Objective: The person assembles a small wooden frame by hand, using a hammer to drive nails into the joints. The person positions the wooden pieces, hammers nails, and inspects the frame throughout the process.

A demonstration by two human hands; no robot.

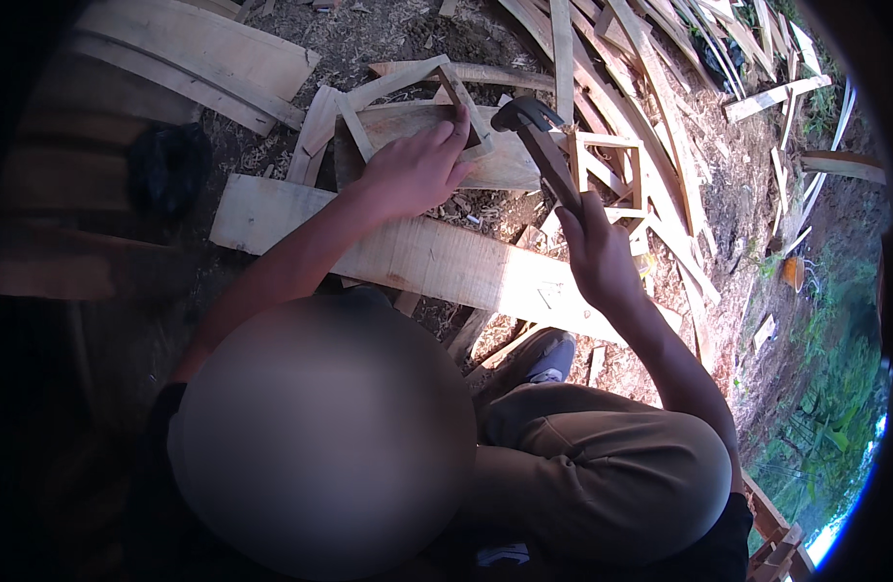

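Note:
My right hand [605, 260] grips a claw hammer [546, 147] by its wooden handle, with the dark metal head raised at the far end. To its left, my left hand [419, 172] holds the right side of a small wooden frame [388, 85]. Its index finger stretches along that side piece and the thumb sits apart near the corner; the other fingers are partly hidden. Beneath the frame lies a wide board [505, 162]. Whether a nail is between my fingers I cannot make out.
A long pale plank [427, 257] crosses in front of my knees. Another small wooden frame [611, 143] stands right of the hammer. Long wooden strips [650, 87] pile up at the far right, and boards [204, 44] lie far left. A black plastic bag [167, 167] is at left.

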